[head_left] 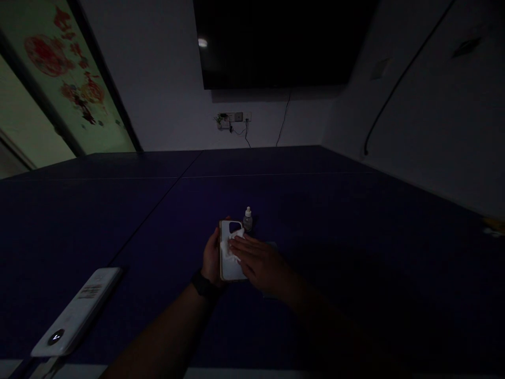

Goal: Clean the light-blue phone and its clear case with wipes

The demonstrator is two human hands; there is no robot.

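Note:
My left hand [212, 256], with a dark band at the wrist, grips a pale phone case [233, 272] by its left edge. The case has a large camera cutout near its top and a darker rim. Over its back, my right hand [258, 260] presses a crumpled white tissue [229, 250] with the fingers. Just behind the case's upper right corner stands a small clear dropper bottle [248, 219] with a white cap. A flat, dim object [272, 245] lies partly hidden under my right hand; its kind is unclear.
A long white device [79, 310] with a round dark knob and a cable lies at the front left of the dark blue table [165, 237]. At the back, a wall carries sockets [232, 117] with cables and a large black screen [284, 42]. The room is dim.

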